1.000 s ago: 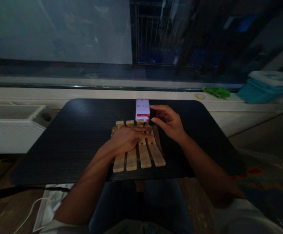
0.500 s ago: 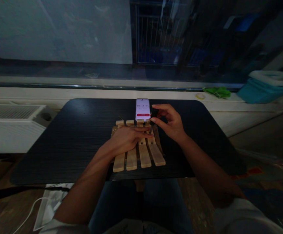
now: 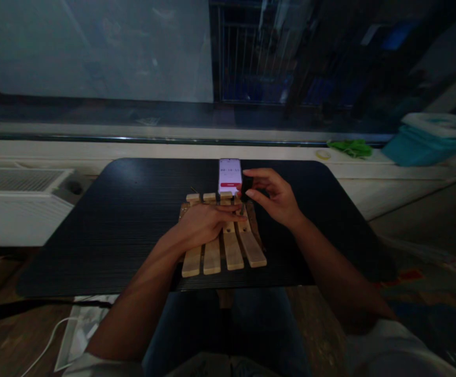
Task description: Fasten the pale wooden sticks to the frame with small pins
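Several pale wooden slats [image 3: 233, 251] lie side by side across a rough brown board, near the front of the black table [image 3: 125, 230]. My left hand [image 3: 204, 222] rests flat on the slats, fingers stretched to the right and slightly apart. In the fingers of my right hand [image 3: 273, 196] is the black handle of a screwdriver [image 3: 246, 186]. It stands roughly upright over the far part of the rightmost slat, beside my left fingertips. Where its tip meets the wood is too dim to make out. Dark screw holes show in the two right slats.
A phone [image 3: 230, 170] with a running timer lies right behind the slats. On the windowsill are a roll of tape [image 3: 323, 154], a green cloth [image 3: 351, 148] and a teal bin [image 3: 424, 144]. A white radiator [image 3: 19, 204] stands left of the table.
My right fingers have shifted slightly around the black handle, which has turned or tilted a little. My left hand and the slats have kept their place.
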The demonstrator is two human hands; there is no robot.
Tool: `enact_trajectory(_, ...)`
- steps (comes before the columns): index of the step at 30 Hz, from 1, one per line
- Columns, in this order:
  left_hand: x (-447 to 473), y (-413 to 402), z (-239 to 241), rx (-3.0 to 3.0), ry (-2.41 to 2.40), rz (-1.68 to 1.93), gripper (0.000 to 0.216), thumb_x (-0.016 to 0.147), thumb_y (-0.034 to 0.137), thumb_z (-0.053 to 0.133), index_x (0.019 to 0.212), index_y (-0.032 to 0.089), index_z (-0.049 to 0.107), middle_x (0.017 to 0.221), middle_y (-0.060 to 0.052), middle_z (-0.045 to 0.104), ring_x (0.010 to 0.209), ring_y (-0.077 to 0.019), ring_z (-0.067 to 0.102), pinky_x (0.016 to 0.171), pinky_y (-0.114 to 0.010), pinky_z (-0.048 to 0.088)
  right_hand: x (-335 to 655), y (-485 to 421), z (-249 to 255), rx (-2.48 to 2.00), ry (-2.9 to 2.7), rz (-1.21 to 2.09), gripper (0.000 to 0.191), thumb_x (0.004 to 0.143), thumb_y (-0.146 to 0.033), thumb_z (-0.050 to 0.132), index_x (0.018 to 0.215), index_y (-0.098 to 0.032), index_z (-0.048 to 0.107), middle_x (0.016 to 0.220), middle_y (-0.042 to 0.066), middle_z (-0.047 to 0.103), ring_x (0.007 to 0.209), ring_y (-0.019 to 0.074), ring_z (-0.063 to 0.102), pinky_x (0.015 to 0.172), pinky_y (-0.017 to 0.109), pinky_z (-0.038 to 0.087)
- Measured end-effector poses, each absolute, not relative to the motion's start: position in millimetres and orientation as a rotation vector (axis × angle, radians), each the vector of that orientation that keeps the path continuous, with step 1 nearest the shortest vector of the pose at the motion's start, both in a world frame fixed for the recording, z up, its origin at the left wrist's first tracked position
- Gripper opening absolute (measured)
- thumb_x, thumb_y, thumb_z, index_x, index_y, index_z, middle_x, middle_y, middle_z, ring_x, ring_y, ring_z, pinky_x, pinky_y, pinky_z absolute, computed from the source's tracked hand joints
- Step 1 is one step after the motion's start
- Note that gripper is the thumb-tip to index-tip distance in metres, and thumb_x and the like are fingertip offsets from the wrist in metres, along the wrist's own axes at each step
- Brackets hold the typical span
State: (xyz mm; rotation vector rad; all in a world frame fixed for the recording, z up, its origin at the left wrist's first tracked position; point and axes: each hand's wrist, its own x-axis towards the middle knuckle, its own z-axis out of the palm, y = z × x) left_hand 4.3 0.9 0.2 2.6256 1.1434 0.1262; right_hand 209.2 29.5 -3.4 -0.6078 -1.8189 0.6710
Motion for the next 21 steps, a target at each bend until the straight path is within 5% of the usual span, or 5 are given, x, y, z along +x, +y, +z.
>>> enact_trajectory(9, 2.4, 2.0, -3.5, 2.648, 1.1, 0.2, 0.063, 0.081, 0.001, 0.044, 0.127, 0.042, 0.055, 0.142, 0.012, 0.044, 0.124, -0.0198, 0.054, 0.098, -0.035, 0.049, 207.1, 27.4, -0.3, -0.671, -1.848, 0.502, 0.029, 0.08, -0.036, 0.066, 0.109, -0.029, 0.062, 0.101, -0.001, 0.067, 0.079, 0.0124, 0.064, 0.071, 0.03, 0.057)
enact_trajectory(21, 2.7, 1.4, -0.5, 2.64, 1.093, 0.186, 0.064, 0.079, 0.0, 0.044, 0.128, 0.041, 0.055, 0.143, 0.011, 0.045, 0.123, -0.0197, 0.055, 0.097, -0.034, 0.049, 210.8, 26.6, -2.3, -0.706, -1.825, 0.496, 0.03, 0.078, -0.032, 0.068, 0.108, -0.029, 0.061, 0.099, -0.001, 0.067, 0.077, 0.0127, 0.063, 0.069, 0.029, 0.056)
